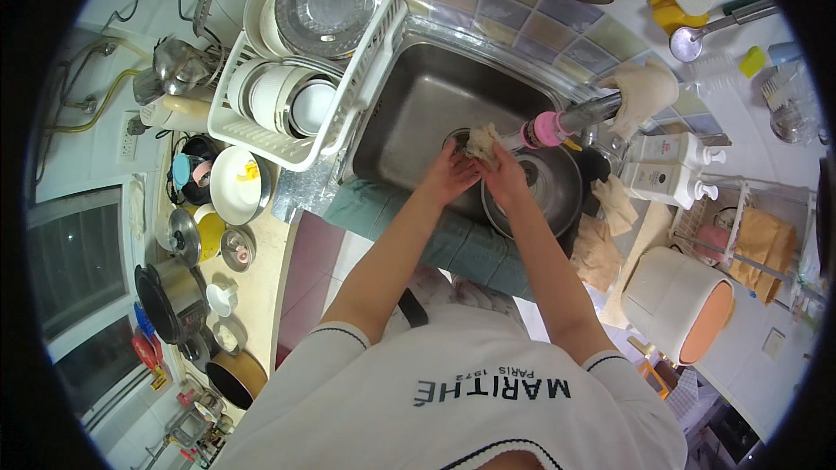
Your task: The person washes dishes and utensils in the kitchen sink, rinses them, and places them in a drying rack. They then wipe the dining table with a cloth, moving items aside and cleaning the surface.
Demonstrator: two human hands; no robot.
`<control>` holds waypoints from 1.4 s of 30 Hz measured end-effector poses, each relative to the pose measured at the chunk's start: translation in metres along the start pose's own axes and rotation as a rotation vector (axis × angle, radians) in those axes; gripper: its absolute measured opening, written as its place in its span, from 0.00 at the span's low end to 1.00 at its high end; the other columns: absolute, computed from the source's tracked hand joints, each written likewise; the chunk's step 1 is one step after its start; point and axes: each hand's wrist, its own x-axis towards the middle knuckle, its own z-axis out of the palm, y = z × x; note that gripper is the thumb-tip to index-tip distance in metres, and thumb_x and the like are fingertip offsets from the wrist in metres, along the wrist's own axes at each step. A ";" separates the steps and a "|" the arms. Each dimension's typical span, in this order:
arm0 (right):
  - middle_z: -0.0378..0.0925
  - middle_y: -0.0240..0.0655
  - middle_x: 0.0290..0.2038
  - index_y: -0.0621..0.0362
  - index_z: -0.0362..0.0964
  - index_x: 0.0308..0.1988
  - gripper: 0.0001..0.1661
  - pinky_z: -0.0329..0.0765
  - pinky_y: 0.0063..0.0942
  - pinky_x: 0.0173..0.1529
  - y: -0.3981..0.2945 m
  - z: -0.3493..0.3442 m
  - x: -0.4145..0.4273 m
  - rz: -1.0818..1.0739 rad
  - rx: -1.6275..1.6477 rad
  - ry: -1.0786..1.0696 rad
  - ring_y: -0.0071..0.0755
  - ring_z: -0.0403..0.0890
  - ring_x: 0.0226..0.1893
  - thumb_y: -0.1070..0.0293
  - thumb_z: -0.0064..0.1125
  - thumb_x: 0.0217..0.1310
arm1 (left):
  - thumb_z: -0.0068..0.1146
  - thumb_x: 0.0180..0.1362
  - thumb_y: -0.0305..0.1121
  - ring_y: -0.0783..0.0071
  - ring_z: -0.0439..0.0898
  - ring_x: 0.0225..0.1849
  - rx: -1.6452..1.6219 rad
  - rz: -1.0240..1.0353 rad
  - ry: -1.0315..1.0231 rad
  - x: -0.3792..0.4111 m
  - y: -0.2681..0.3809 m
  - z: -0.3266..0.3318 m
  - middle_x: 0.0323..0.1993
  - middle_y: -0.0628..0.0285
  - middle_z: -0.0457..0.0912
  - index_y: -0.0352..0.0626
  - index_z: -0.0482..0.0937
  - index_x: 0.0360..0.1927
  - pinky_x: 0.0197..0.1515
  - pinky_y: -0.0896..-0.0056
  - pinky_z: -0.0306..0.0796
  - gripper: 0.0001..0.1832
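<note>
Over the steel sink (431, 85) both my hands are close together. My right hand (503, 170) holds a crumpled beige cloth (482, 141) at its lower end. My left hand (452, 173) is beside it with spread, curved fingers; whether it also touches the cloth is unclear. The cloth is below the faucet (578, 117), whose end has a pink sleeve (546, 129). A round metal basin (567, 199) sits in the sink's right part, partly under my right wrist. The drain lies partly behind my left fingers.
A white dish rack (307, 150) with plates and bowls stands left of the sink. A green towel (392, 215) covers the sink's front edge. Pump bottles (663, 170) and cloths (597, 251) are at the right. Bowls, a pot (166, 300) and a white pan (235, 186) fill the left counter.
</note>
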 end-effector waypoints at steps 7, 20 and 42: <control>0.68 0.35 0.56 0.56 0.63 0.55 0.17 0.62 0.38 0.65 -0.030 -0.020 -0.036 0.141 0.592 0.109 0.35 0.68 0.58 0.62 0.44 0.71 | 0.50 0.63 0.31 0.64 0.74 0.51 0.165 0.105 -0.072 0.045 -0.027 0.011 0.48 0.56 0.74 0.35 0.71 0.51 0.54 0.62 0.72 0.15; 0.67 0.35 0.59 0.56 0.59 0.60 0.21 0.63 0.39 0.66 -0.031 0.004 -0.005 0.172 0.985 0.020 0.39 0.67 0.60 0.69 0.42 0.69 | 0.44 0.62 0.17 0.61 0.72 0.55 0.008 0.263 0.039 -0.012 -0.005 -0.002 0.54 0.56 0.70 0.42 0.62 0.58 0.61 0.58 0.70 0.21; 0.73 0.29 0.47 0.51 0.66 0.50 0.13 0.71 0.32 0.53 -0.081 -0.025 -0.052 0.151 0.440 0.220 0.28 0.74 0.48 0.60 0.49 0.70 | 0.48 0.65 0.40 0.59 0.75 0.54 0.171 -0.002 0.007 0.006 -0.044 0.040 0.54 0.58 0.74 0.42 0.70 0.56 0.57 0.59 0.70 0.20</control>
